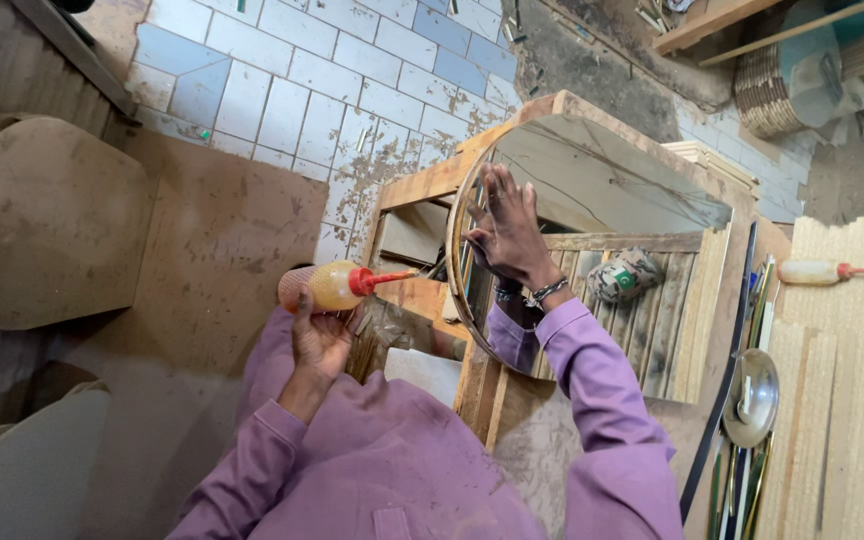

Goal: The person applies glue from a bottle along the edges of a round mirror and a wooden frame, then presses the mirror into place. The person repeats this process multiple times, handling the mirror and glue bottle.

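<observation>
Currently left hand [320,335] wrapped around yellowish translucent squeeze bottle [327,286], red nozzle aimed at mirror's wooden frame [459,215]. Right hand [508,232] flat, fingers spread, pressing oval mirror [602,180]. Dusty workbench [552,440].

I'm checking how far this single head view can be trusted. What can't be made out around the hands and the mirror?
- Head view: the nozzle tip of the squeeze bottle in the left hand is lost against the wooden frame.
- The right hand covers part of the mirror; whether the palm presses the glass is unclear.
- The mirror's lower edge is hidden by the purple sleeve.
- The tools at lower right are cut off by the picture's edge.
</observation>
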